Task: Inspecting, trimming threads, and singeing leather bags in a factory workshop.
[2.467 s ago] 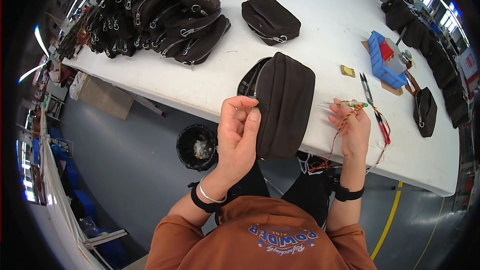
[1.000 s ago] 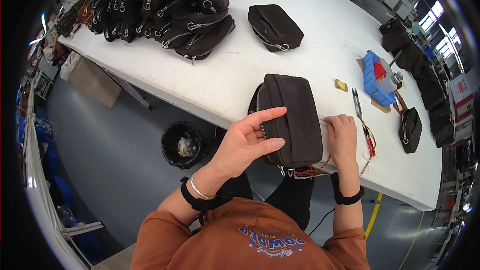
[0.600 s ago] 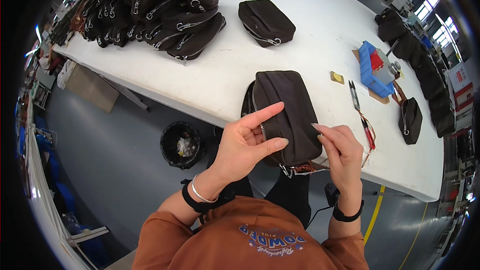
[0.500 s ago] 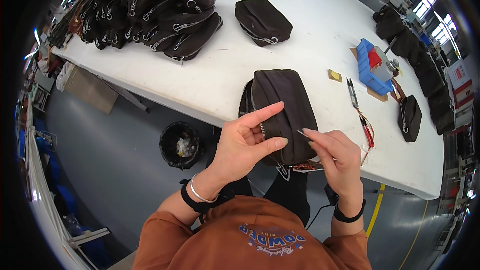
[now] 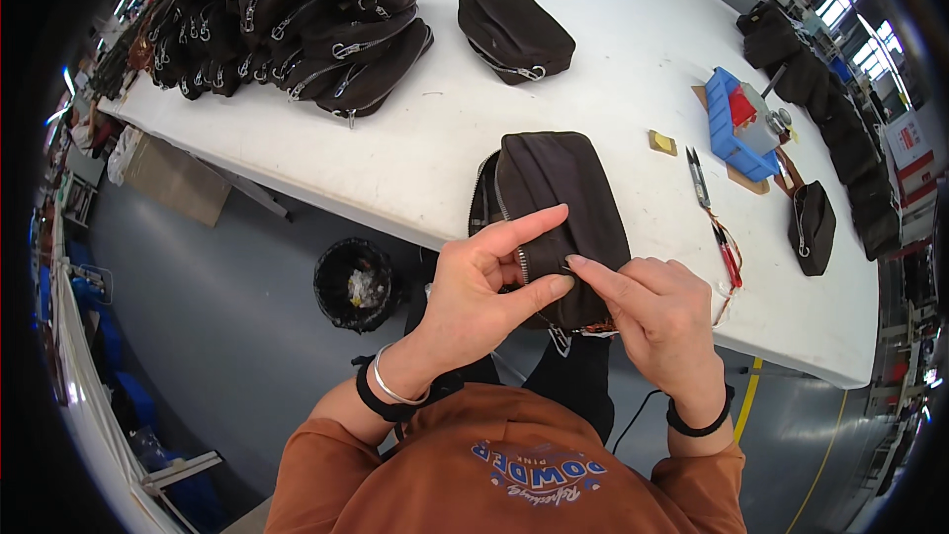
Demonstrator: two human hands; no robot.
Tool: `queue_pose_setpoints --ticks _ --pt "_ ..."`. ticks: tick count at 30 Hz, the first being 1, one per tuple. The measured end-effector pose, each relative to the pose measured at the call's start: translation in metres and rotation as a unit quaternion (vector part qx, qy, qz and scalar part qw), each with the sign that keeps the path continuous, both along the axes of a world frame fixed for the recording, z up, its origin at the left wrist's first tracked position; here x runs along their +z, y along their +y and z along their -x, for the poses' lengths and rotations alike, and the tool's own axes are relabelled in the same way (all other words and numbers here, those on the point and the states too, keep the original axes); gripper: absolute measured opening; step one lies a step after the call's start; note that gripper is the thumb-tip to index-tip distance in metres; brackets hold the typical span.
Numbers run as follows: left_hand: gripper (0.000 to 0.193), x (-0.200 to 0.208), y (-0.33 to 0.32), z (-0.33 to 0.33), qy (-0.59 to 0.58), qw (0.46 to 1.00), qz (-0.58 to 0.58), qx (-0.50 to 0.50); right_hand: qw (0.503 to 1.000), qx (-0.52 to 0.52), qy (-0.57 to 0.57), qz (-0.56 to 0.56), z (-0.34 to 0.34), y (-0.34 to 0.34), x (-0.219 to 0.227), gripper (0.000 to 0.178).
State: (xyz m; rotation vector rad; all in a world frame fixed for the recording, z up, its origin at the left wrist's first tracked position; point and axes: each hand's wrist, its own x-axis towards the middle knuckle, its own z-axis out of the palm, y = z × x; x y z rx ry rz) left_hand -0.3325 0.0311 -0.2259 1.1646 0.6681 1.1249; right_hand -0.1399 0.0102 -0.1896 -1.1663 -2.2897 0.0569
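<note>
A dark brown zippered bag (image 5: 568, 178) lies at the near edge of the white table. My left hand (image 5: 484, 282) grips the bag's left side: some fingers go into the unzipped opening, while thumb and forefinger spread over the front panel. My right hand (image 5: 652, 307) is closed in a pinch at that panel, close to the left thumb. Between its fingertips is a thin, needle-like metal piece, mostly hidden now. A metal clasp (image 5: 560, 340) hangs from the bag's lower end.
Several similar bags are piled (image 5: 287, 30) at the far left; another bag (image 5: 516, 37) lies behind mine. To the right are thread snips (image 5: 698, 178), a red-handled tool (image 5: 729, 259), a yellow block (image 5: 662, 142), a blue bin (image 5: 727, 133) and a small pouch (image 5: 813, 227). A waste bin (image 5: 356, 284) stands below.
My right hand has moved left and brought its fingertips onto the bag's front panel, near my left thumb. The metal piece shows less than before. My left hand keeps its hold.
</note>
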Motion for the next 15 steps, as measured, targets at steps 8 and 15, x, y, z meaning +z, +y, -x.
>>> queue_pose_setpoints --ticks 8,15 --pt "0.054 -0.003 0.003 0.002 -0.002 1.0 0.0 -0.005 0.999 -0.012 -0.019 0.028 0.003 0.001 0.002 0.04" --pt "0.054 -0.001 0.004 0.001 -0.04 0.999 0.022 -0.001 0.998 0.01 0.058 -0.003 -0.008 0.011 -0.007 0.034"
